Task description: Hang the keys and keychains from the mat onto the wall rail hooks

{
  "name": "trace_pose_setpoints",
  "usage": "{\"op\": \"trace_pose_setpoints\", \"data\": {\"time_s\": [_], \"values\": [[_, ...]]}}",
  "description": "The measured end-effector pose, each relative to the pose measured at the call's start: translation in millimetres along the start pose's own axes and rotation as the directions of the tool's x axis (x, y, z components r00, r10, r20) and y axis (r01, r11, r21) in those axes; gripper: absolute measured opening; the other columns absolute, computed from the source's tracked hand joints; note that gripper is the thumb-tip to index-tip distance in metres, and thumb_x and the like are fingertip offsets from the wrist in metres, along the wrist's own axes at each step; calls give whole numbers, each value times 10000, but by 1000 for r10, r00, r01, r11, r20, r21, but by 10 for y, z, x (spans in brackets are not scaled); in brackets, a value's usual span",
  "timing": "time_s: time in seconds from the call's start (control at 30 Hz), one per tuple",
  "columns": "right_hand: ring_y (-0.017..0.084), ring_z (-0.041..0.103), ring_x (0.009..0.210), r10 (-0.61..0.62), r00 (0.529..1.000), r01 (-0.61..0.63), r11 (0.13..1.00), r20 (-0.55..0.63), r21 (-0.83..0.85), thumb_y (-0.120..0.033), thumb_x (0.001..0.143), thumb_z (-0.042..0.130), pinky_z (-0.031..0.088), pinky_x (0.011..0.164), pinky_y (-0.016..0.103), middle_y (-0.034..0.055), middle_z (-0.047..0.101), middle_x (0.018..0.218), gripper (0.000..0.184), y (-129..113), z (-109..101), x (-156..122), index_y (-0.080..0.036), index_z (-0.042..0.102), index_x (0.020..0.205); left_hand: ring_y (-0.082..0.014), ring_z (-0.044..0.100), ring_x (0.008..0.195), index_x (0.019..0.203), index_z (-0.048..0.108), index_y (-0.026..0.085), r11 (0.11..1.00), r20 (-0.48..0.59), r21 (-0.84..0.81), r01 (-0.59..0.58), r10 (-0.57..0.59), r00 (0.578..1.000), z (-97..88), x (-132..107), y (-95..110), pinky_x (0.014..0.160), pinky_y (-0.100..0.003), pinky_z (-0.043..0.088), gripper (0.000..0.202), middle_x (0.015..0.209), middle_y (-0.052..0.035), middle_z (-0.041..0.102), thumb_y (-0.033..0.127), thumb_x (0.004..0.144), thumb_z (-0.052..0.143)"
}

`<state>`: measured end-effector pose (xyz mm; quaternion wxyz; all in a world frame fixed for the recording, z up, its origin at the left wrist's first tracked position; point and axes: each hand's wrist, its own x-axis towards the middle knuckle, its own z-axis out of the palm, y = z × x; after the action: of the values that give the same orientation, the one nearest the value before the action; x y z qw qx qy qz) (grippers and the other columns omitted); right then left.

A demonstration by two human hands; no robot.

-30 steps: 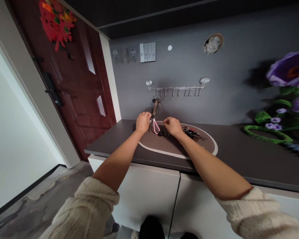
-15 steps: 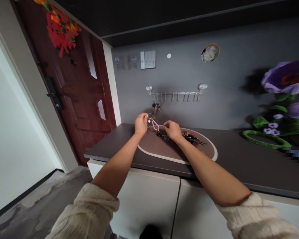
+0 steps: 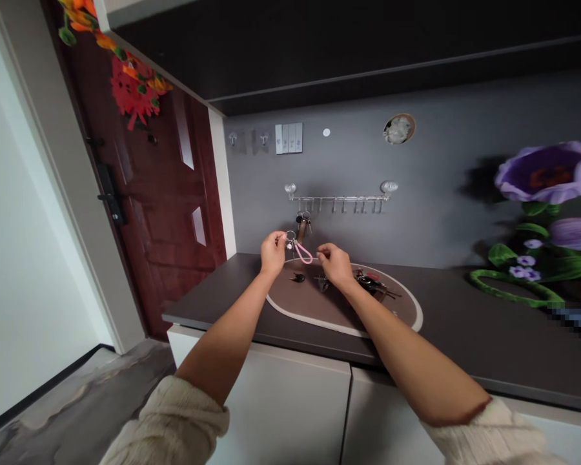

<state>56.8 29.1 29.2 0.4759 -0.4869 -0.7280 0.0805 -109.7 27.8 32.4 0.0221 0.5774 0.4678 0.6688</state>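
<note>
The left hand point(image 3: 272, 253) is closed around a key ring point(image 3: 289, 239), held up above the far left end of the oval mat point(image 3: 339, 305). A pink strap point(image 3: 304, 254) hangs from that ring and runs rightwards to the right hand point(image 3: 336, 265), whose fingertips pinch its other end (the contact itself is small and hard to make out). Below them a small dark key point(image 3: 297, 277) lies on the mat, and a pile of keys point(image 3: 375, 282) sits to the right. The mat rests on the dark surface point(image 3: 465, 303), beneath a hook rail point(image 3: 339, 199) on the grey wall.
</note>
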Motion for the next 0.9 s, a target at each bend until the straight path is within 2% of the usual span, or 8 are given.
{"op": "trace_pose_setpoints", "data": {"time_s": [0.2, 0.33, 0.6, 0.9], "values": [[139, 565, 786, -130, 988, 142, 973, -79, 180, -277, 774, 439, 410, 757, 266, 54, 637, 863, 223, -115, -26, 9, -164, 607, 867, -99, 509, 610, 765, 571, 136, 995, 54, -99, 32, -27, 998, 36, -24, 49, 622, -216, 406, 192, 669, -15, 579, 284, 780, 448], [147, 552, 806, -191, 978, 205, 954, -84, 220, -315, 776, 441, 402, 766, 270, 57, 630, 878, 239, -160, -29, 9, -171, 613, 859, -101, 525, 654, 769, 564, 137, 982, 117, -185, 34, -12, 993, 78, -51, 69, 658, -224, 419, 191, 705, -22, 588, 295, 774, 457], [142, 546, 780, -208, 975, 222, 941, -79, 256, -324, 767, 449, 401, 746, 260, 51, 623, 834, 227, -160, -3, 12, -169, 611, 804, -99, 531, 652, 761, 559, 137, 941, 214, -327, 86, -16, 977, 117, -108, 152, 661, -231, 422, 170, 702, -19, 593, 289, 753, 485], [130, 541, 689, -173, 985, 158, 910, 6, 382, -378, 744, 462, 422, 665, 248, 35, 609, 769, 246, -143, -18, 38, -162, 574, 780, -108, 545, 687, 766, 578, 135, 938, 245, -329, 113, -31, 969, 123, -111, 133, 691, -245, 424, 189, 731, -28, 615, 310, 727, 516]]}}
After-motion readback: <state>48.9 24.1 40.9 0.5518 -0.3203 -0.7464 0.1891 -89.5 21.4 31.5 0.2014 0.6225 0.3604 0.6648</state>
